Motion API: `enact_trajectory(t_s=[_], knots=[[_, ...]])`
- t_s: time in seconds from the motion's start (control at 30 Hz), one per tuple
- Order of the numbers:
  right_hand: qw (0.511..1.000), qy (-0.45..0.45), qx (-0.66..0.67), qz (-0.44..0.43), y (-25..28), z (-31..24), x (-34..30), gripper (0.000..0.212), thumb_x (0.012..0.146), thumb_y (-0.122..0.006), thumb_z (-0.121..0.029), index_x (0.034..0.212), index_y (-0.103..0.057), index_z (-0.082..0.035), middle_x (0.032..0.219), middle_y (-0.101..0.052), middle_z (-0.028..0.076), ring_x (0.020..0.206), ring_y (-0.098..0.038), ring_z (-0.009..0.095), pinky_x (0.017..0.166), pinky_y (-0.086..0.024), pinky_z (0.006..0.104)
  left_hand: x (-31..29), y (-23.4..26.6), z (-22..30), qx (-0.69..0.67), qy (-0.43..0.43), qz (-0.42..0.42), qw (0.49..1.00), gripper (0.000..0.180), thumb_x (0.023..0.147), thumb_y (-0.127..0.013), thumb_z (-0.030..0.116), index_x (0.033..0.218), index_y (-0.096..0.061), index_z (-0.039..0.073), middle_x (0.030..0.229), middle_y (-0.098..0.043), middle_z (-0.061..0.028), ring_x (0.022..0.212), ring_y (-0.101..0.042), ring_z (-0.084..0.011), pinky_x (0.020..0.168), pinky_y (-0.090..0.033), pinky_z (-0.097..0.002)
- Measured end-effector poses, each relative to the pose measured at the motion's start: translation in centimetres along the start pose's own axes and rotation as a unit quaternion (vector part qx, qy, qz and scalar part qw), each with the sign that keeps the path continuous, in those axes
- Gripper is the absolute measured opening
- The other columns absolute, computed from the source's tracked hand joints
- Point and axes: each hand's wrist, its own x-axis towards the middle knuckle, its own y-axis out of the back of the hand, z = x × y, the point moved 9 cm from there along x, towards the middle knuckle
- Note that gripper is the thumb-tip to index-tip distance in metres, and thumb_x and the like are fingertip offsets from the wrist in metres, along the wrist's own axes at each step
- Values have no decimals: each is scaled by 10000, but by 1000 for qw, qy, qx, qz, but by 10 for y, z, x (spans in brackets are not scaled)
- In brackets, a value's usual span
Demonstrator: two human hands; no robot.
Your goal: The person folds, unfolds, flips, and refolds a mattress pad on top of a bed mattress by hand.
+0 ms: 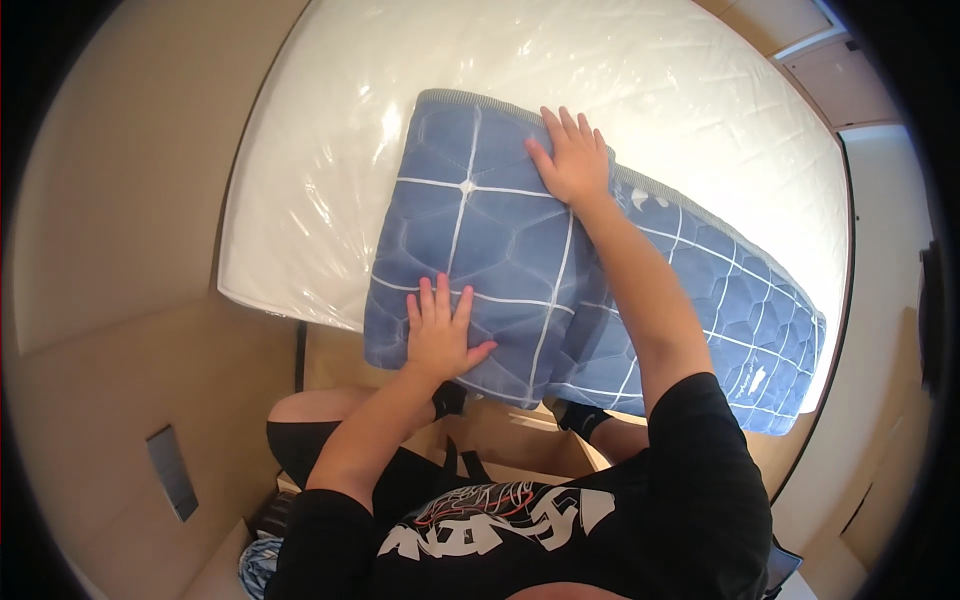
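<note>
A blue quilted mattress pad [500,245] with white grid lines lies partly folded across the near side of a mattress. Its left part is doubled over into a thick block, while the flatter right part stretches toward the right edge. My left hand [438,335] rests flat on the folded block near its lower left, fingers spread. Farther up, my right hand [575,165] lies on the block's upper right corner, fingers apart and palm down. Neither hand grips the fabric. Under the pad, the white mattress [320,190] has a shiny clear plastic cover.
Tan wall panels [130,200] stand close on the left, with a dark rectangular plate [172,472] low on them. Below the mattress edge, between my legs, is an open wooden compartment [530,440]. Blue-and-white bundled cloth [260,565] sits at the lower left. Cabinets [850,80] line the far right.
</note>
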Motion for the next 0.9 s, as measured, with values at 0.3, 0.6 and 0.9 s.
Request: enact_trajectory(t_s=[0.3,0.6,0.9], knots=[[914,405,32,-4,34,-212,-110,588,859,-650,-400,1396,-512,-204,1516,-409,84,1421,-334,346,1159,-266,519,-6,12,1,-26,-15,88,996,1004,715,-696,650,1481,-379,83,1550,-238,-281,1434,-188,-493,1133,-160,-616],[955,288,75,7,-21,-167,-18,644,838,-601,-594,1378,-543,-248,1500,-436,78,1426,-325,347,1160,-234,563,-2,-1,-6,-47,10,52,997,1053,695,-698,654,1497,-341,71,1556,-216,-284,1449,-143,-492,1139,-101,-626],[997,79,-18,-10,-67,-88,84,547,952,-434,-552,1399,-531,-253,1508,-429,122,1405,-345,407,1163,-214,562,3,-11,-14,-62,25,39,997,1107,640,-726,661,1514,-334,106,1582,-166,-272,1467,-110,-472,1146,-76,-621]])
